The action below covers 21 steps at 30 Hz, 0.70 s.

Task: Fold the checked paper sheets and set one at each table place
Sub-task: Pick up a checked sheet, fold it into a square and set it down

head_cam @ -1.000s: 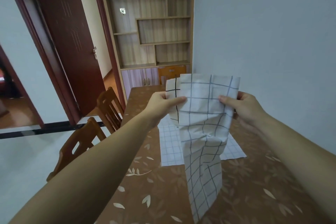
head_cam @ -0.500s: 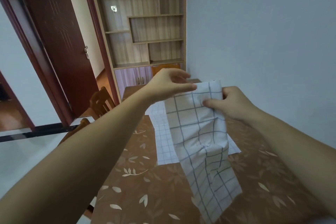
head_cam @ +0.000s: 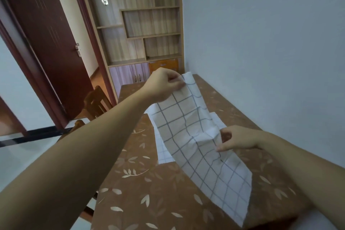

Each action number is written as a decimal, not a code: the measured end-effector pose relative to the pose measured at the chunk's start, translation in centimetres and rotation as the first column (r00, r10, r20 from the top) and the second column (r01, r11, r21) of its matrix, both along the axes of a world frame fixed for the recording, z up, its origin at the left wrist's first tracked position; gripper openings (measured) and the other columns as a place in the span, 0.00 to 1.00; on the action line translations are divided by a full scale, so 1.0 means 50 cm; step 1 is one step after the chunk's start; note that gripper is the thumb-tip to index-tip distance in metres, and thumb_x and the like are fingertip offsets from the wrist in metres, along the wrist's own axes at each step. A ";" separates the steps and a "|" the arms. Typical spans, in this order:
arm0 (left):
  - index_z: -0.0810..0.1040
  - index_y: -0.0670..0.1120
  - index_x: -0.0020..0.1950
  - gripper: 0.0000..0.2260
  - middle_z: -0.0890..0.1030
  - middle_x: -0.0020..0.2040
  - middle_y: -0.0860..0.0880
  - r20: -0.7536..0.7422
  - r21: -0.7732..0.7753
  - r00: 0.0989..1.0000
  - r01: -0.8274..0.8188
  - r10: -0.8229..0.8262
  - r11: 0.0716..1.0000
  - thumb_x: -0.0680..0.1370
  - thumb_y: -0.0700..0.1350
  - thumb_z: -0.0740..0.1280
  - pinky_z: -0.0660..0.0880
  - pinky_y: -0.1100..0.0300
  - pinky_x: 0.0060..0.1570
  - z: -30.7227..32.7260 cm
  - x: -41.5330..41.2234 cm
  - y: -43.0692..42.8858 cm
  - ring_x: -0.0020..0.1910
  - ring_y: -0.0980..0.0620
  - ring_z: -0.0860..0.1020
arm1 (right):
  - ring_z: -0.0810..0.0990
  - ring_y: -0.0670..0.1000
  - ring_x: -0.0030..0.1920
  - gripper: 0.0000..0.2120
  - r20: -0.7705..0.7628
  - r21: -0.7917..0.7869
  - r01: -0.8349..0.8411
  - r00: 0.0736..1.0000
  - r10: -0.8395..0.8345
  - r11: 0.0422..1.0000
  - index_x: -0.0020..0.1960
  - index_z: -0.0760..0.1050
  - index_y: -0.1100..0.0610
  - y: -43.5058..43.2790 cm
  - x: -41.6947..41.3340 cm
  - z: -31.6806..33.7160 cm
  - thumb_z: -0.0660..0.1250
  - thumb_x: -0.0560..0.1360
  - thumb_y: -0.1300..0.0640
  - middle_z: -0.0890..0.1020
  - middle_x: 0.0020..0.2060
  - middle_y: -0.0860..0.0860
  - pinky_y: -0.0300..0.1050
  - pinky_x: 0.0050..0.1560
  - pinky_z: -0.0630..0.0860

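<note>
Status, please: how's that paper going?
Left hand pinches checked sheet at far end. Right hand pinches its side. Near end on table; another sheet lies beneath.

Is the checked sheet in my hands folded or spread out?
Spread out: the checked sheet stretches rumpled from the left hand to the table, the right hand pinching its edge.

Brown table (head_cam: 149, 192) under flat checked sheet (head_cam: 164, 153)

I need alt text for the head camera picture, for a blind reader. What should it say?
Two bare hands hold a checked paper sheet over a brown leaf-patterned table: the left hand pinches its far corner and the right hand pinches its nearer edge. A second checked sheet lies flat on the table beneath; wooden chairs stand at the left.
</note>
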<state>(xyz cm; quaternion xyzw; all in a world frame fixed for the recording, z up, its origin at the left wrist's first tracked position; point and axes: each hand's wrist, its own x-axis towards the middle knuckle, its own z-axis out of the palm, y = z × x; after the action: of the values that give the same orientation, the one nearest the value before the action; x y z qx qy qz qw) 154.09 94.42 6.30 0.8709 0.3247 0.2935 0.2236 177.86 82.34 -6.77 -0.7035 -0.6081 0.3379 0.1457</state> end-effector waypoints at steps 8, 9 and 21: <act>0.83 0.43 0.48 0.07 0.76 0.34 0.54 0.199 -0.118 0.974 -0.090 0.113 0.989 0.80 0.44 0.67 0.68 0.73 0.29 -0.007 -0.005 0.008 0.27 0.64 0.72 | 0.79 0.39 0.38 0.01 0.045 0.256 0.166 0.982 -0.183 0.952 0.41 0.84 0.51 0.004 -0.022 -0.046 0.74 0.70 0.56 0.83 0.35 0.42 0.32 0.37 0.69; 0.83 0.44 0.47 0.07 0.77 0.35 0.53 0.224 -0.130 0.966 -0.101 0.128 0.986 0.80 0.44 0.67 0.70 0.71 0.32 -0.008 -0.006 0.011 0.30 0.62 0.73 | 0.79 0.40 0.37 0.01 0.073 0.283 0.168 0.978 -0.195 0.944 0.41 0.85 0.52 0.004 -0.022 -0.048 0.74 0.71 0.56 0.82 0.34 0.42 0.32 0.35 0.68; 0.81 0.44 0.44 0.09 0.74 0.33 0.52 0.172 -0.056 0.981 -0.085 0.093 0.995 0.81 0.44 0.64 0.65 0.71 0.28 0.000 0.000 0.015 0.26 0.60 0.68 | 0.73 0.49 0.63 0.35 0.038 0.207 0.186 0.979 -0.198 0.960 0.69 0.67 0.49 -0.004 -0.045 -0.037 0.77 0.67 0.44 0.70 0.61 0.41 0.46 0.61 0.73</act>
<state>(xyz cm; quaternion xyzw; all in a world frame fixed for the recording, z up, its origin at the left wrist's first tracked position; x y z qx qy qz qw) 154.08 95.17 6.30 0.8208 0.3496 0.3701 0.2590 175.61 82.11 -8.60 -0.7503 -0.5721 0.2376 0.2309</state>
